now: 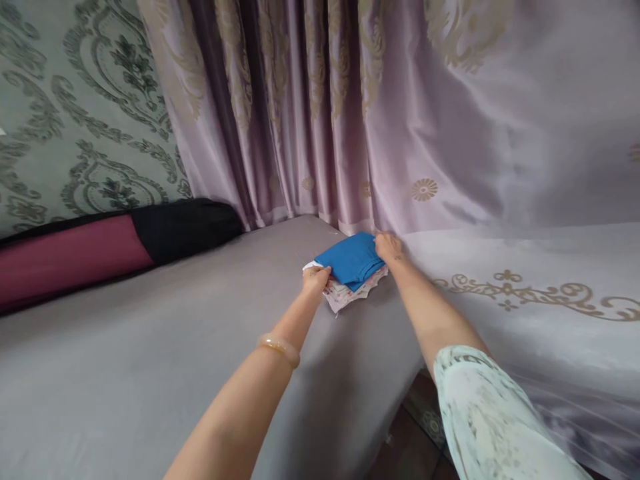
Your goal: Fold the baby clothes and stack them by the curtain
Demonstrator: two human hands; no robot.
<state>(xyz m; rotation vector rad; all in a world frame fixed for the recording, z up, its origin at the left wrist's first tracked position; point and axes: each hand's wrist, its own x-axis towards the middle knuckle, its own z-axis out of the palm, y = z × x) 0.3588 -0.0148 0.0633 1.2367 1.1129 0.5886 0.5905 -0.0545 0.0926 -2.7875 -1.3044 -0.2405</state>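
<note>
A folded blue garment (pixel 347 259) lies on top of a pale cloth with a small reddish print (pixel 347 299), near the far corner of the grey-covered bed (pixel 210 360). My left hand (pixel 317 276) pinches the left edge of the blue garment, beside a bit of white cloth (pixel 311 265). On the other side, my right hand (pixel 388 247) has its fingers curled round the right edge of the same garment. A pale bangle sits on my left wrist. The fingertips under the cloth are hidden.
A long maroon and black padded item (pixel 115 243) lies along the patterned wall at the left. Mauve curtains (pixel 300 113) with gold motifs hang behind the bed and down its right side. Dark floor (pixel 415 440) shows below the bed's right edge.
</note>
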